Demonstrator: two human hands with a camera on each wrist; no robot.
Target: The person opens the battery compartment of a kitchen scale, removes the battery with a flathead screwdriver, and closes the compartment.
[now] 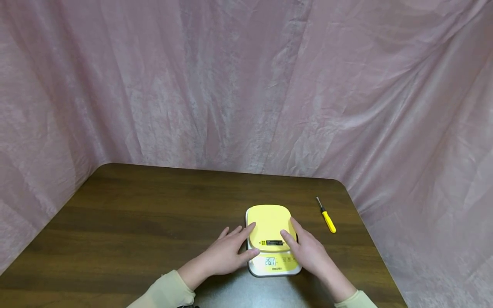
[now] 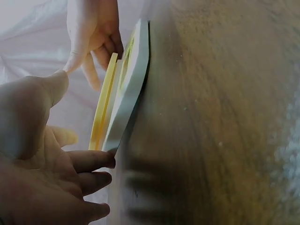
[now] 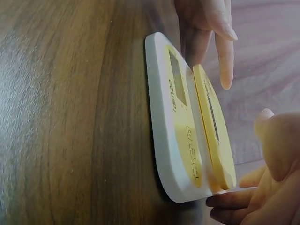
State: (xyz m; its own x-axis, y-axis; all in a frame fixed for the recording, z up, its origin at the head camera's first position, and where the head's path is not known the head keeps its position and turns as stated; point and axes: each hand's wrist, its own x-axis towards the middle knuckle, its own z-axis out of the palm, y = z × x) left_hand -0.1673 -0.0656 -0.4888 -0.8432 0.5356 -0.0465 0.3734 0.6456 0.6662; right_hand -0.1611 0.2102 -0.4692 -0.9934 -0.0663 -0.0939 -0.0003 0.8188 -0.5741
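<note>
A yellow-topped digital kitchen scale (image 1: 268,222) with a white base lies flat on the table, its lit display reading what looks like 26.1. On its left side is my left hand (image 1: 225,253), fingers spread and fairly straight, the index fingertip over the platform edge. In the left wrist view, its other fingertips meet the white base (image 2: 129,96). My right hand (image 1: 310,250) lies along the opposite side, its thumb over the platform's near right corner. The right wrist view shows its fingers beside the white base (image 3: 161,117), with the thumb apart from the platform.
A screwdriver (image 1: 326,218) with a yellow handle and metal shaft lies to the right of the scale. The dark wooden table (image 1: 135,218) has rounded far corners. Pink curtains (image 1: 231,85) hang behind it and at both sides.
</note>
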